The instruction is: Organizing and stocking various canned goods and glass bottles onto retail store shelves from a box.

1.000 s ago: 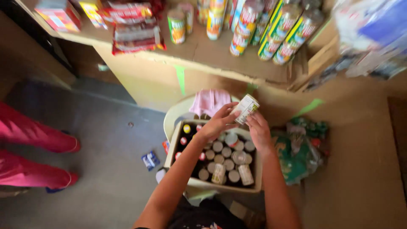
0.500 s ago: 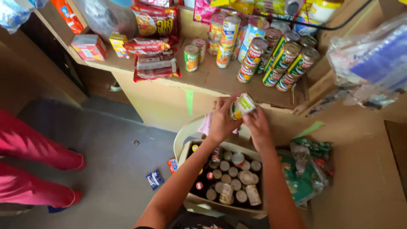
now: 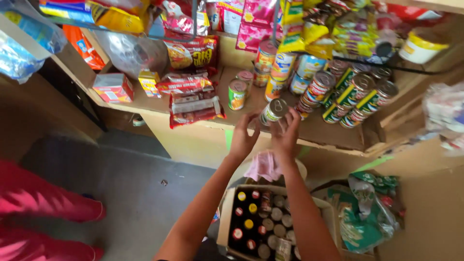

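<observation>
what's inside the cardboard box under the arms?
The cardboard box holds upright bottles with coloured caps and cans. The right forearm hides part of it.

Can (image 3: 273, 111) between both hands over shelf (image 3: 333, 133); box (image 3: 224, 227) below.

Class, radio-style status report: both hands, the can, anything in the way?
Left hand and right hand both on the can, raised at shelf edge. Pink cloth under right hand. Stacked cans crowd the shelf behind.

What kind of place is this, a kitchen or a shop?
Most likely a small grocery shop or its stockroom. A wooden shelf carries stacked tins and snack packets, and a cardboard box of cans and bottles sits on the floor below the hands, which hold one can.
</observation>
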